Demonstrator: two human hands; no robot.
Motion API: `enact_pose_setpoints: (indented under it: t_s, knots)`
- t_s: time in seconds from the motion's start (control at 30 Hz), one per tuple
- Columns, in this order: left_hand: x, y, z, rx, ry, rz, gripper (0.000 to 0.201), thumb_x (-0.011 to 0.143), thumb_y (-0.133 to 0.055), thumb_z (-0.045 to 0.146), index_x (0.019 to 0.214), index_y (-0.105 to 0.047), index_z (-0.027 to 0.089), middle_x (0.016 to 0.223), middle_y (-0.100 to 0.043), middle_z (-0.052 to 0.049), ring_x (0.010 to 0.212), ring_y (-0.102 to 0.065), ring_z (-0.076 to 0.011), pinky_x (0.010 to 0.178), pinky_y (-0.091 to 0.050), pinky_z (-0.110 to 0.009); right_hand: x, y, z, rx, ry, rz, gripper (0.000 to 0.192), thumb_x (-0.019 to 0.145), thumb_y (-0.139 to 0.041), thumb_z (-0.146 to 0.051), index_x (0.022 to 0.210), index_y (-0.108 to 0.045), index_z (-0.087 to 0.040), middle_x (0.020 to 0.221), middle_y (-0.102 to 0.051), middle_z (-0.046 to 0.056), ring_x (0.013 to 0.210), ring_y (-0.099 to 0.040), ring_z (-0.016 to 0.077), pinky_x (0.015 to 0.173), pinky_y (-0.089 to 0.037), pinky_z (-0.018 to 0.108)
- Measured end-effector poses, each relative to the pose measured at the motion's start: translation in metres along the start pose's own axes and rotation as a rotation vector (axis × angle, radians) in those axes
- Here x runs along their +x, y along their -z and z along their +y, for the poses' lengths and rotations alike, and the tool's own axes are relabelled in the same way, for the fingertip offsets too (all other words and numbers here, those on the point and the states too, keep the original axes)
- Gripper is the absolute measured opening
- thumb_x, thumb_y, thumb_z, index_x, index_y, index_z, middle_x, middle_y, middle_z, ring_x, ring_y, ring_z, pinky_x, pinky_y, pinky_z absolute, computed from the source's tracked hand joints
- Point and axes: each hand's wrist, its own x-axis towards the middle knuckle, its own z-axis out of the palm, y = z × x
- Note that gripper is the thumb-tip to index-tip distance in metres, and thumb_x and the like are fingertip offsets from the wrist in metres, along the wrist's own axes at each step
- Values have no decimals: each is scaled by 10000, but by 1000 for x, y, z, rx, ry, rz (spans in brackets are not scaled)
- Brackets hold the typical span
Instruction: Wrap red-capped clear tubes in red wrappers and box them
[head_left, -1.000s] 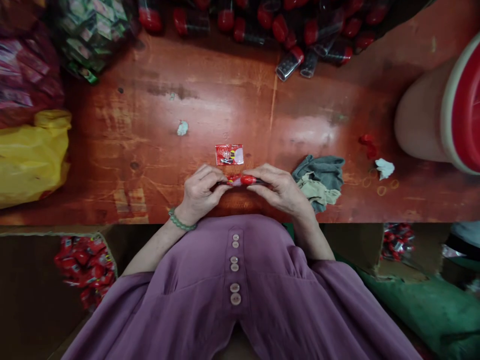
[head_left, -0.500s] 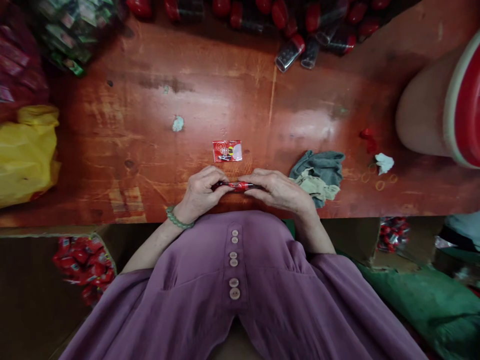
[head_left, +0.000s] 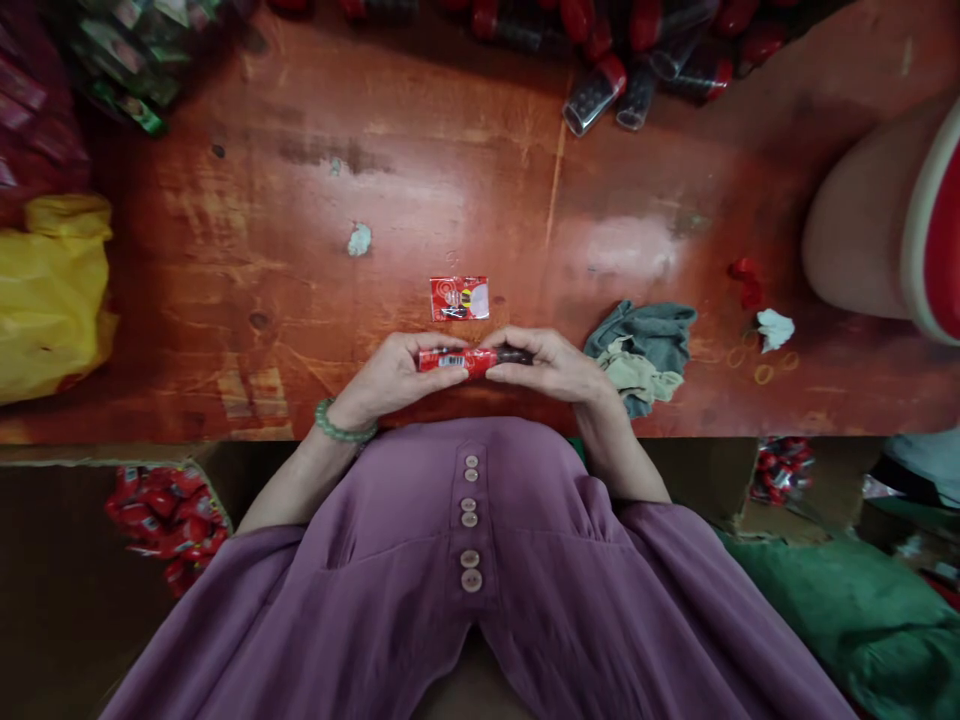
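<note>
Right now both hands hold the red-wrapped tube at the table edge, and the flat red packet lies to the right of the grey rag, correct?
Not quite. In the head view the flat red packet lies left of the grey rag, just beyond the hands. The left hand and right hand do hold the red-wrapped tube at the table edge.

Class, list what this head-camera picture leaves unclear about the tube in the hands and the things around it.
- Tube, head view: middle wrapped in a red label, ends covered by fingers; contents not visible.
- Label print: too small to read.
- Flat packet: print too small.
- Tubes at far edge: cut off by frame top.
- Tub: cut off at right edge.
</note>
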Motion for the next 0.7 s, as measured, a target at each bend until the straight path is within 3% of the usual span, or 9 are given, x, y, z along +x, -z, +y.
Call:
enact_pose_setpoints:
  t_s: [0.13, 0.27, 0.5, 0.7]
  knots:
    - [-2, -2, -11, -343, -7, -8, 402, 683, -809, 532, 837, -761, 164, 797, -763, -94, 714, -716, -191, 702, -598, -301, 3, -8, 11, 303, -51, 77, 299, 838, -699, -425, 975, -617, -172, 591, -528, -84, 475, -436, 47, 460, -327, 173]
    - [1, -14, -15, -313, -23, 197, 301, 727, -798, 463, 809, -766, 176, 735, -755, -57, 607, -676, -137, 617, -573, -242, 7, -17, 14, 426, -80, 97, 332, 826, -708, -461, 960, -609, -174, 625, -554, -74, 431, -413, 30, 392, -262, 170]
    - [7, -24, -14, -249, 19, 343, 332, 721, -789, 484, 759, -764, 155, 670, -735, -52, 559, -644, -123, 569, -535, -233, 15, -28, 17, 437, -57, 231, 378, 816, -704, -513, 955, -546, -199, 648, -545, -74, 464, -421, 36, 389, -278, 164]
    - [16, -28, -11, -466, 34, 330, 319, 659, -848, 452, 752, -744, 165, 620, -693, -6, 513, -582, -86, 514, -483, -211, 18, -46, 11, 226, 92, 514, 412, 838, -652, -561, 1005, -486, -222, 694, -537, -59, 598, -522, 80, 553, -429, 215]
